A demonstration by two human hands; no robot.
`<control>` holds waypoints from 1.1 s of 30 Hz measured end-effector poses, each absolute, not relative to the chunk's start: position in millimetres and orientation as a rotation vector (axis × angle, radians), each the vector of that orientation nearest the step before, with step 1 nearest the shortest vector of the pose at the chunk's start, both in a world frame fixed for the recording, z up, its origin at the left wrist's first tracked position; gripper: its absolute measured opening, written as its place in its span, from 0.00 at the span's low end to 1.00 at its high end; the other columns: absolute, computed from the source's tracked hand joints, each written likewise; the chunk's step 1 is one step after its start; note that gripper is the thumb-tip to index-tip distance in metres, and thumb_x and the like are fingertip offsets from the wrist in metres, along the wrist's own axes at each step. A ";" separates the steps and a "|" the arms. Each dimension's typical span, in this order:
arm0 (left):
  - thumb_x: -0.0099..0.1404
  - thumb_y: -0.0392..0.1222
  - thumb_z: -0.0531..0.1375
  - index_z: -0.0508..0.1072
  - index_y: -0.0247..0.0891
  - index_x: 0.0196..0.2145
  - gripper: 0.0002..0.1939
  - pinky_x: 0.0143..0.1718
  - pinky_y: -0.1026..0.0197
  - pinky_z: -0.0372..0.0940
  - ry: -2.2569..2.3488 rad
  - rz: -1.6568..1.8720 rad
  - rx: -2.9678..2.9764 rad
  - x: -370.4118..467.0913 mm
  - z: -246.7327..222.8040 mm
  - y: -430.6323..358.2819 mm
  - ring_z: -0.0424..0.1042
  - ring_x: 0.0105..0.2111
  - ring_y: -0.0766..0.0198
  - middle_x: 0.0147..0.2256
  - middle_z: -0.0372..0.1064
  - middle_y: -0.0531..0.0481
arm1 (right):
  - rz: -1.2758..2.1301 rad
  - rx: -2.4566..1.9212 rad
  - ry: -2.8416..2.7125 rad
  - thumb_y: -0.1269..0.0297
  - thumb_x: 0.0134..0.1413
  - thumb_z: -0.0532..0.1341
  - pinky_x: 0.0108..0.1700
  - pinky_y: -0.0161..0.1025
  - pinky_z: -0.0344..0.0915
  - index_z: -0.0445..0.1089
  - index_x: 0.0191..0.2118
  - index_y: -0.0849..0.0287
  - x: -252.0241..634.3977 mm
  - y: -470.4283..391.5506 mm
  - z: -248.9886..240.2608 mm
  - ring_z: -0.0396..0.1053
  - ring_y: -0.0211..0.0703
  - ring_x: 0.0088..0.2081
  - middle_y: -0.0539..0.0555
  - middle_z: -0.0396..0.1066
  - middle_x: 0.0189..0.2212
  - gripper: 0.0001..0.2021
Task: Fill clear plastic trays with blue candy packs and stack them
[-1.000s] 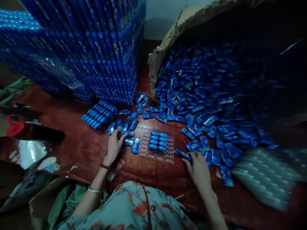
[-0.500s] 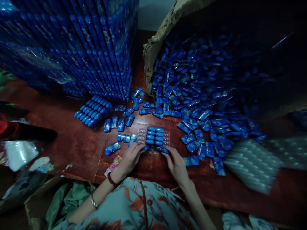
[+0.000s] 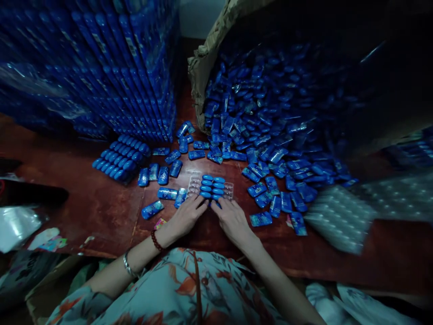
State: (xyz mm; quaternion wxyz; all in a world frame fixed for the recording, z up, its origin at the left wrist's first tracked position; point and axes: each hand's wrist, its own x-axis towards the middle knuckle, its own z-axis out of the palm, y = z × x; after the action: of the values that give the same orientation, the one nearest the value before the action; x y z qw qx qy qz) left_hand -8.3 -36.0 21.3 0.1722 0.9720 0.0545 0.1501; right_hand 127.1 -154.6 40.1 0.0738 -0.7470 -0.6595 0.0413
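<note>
A clear plastic tray with moulded hollows lies on the table in front of me. Two short columns of small blue packs stand on edge in its middle hollows, while hollows at both sides show bare. At the tray's near edge, my left hand has its fingers closed over a blue pack in the left column. Beside it, my right hand presses its bent fingers on another blue pack in the right column. Both of these packs are mostly hidden under the fingertips.
A torn cardboard box spills loose blue packs onto the table. Tall stacks of filled trays rise at the back left, with one filled tray pile before them. Clear trays lie at right.
Both hands have moved inward, closer together, over the near row of the tray. The blue packs at their fingertips now sit nearer the middle columns. The whole view has shifted slightly.
</note>
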 end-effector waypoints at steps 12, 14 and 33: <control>0.64 0.44 0.56 0.67 0.39 0.48 0.16 0.41 0.54 0.64 0.942 0.283 2.718 -75.2 8.8 37.5 0.66 0.41 0.55 0.46 0.63 0.41 | -0.013 -2.686 -0.589 0.44 0.56 0.50 0.31 0.44 0.62 0.63 0.51 0.59 158.8 -264.2 11.2 0.69 0.54 0.36 0.65 0.68 0.44 0.27; 0.63 0.48 0.56 0.68 0.38 0.45 0.15 0.37 0.57 0.64 0.986 0.183 2.697 -76.8 7.5 50.3 0.68 0.37 0.56 0.43 0.64 0.42 | 0.103 -2.734 -0.526 0.39 0.53 0.49 0.29 0.45 0.61 0.63 0.50 0.59 167.2 -268.7 6.6 0.69 0.55 0.36 0.65 0.67 0.43 0.30; 0.67 0.38 0.52 0.63 0.37 0.49 0.13 0.44 0.57 0.67 0.559 0.609 2.336 -41.2 14.2 -49.6 0.70 0.41 0.61 0.40 0.69 0.45 | 0.558 -1.856 -0.793 0.62 0.54 0.60 0.37 0.38 0.71 0.65 0.42 0.55 138.5 -214.3 20.8 0.72 0.40 0.34 0.52 0.71 0.34 0.09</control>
State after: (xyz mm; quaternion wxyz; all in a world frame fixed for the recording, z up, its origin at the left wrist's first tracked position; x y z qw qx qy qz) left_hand -41.2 -49.6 14.2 0.3258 0.8913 0.2132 0.2322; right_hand 138.5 -214.3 20.8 0.5000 -0.7676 -0.3280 0.2307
